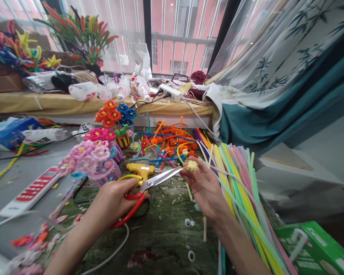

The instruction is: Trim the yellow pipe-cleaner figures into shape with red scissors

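My left hand [119,198] is closed around the handles of a pair of scissors [160,178] with red and yellow grips. The blades point right and look nearly closed, their tips touching or just beside a small pale yellow fuzzy piece [191,165]. That piece is pinched between the fingers of my right hand [205,185]. Behind the scissors lies a yellow glue gun [141,170], partly hidden by them. Small pale yellow clippings [172,196] are scattered on the dark green tabletop [163,236] under my hands.
Pipe-cleaner flower pots [103,173] stand at left, near a white power strip [31,191]. Orange pipe-cleaner pieces [174,139] lie in a heap behind my hands. A bundle of long pastel pipe cleaners [240,183] and a green box [315,248] are at right. Googly eyes [188,222] lie in front.
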`<state>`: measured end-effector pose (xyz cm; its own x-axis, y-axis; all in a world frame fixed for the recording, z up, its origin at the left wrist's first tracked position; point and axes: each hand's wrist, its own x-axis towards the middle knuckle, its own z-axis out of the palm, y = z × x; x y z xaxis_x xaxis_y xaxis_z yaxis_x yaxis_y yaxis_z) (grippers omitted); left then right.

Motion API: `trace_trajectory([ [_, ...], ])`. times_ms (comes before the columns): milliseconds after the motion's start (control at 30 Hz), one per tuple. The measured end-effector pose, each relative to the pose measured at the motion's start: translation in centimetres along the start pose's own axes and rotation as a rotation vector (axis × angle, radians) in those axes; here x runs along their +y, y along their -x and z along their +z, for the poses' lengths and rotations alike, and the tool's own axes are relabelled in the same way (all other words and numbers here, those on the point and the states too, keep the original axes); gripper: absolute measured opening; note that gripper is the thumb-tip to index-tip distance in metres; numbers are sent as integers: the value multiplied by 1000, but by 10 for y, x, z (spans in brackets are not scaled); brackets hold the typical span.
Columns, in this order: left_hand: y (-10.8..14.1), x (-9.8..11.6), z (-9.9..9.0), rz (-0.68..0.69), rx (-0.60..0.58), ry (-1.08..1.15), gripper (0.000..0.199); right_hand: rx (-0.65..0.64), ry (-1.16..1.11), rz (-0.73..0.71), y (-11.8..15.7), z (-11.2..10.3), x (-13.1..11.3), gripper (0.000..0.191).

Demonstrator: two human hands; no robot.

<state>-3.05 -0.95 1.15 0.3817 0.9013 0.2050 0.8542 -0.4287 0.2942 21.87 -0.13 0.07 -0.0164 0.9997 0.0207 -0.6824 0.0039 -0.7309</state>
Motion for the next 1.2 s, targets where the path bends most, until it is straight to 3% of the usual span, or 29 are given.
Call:
trace_trajectory([
  [500,-1,-1,1,25,12,3,34,3,34,-22,0,-1,1,28],
  [800,-2,7,-4,-77,86,71,18,-16,107,-45,0,-3,3,26],
  [1067,-2,7,-3,-105,-82,-25,23,-23,120,-54,0,-3,4,27],
  [1200,0,6,-1,-77,-88,-55,25,-10,117,-61,0,-2,4,27],
])
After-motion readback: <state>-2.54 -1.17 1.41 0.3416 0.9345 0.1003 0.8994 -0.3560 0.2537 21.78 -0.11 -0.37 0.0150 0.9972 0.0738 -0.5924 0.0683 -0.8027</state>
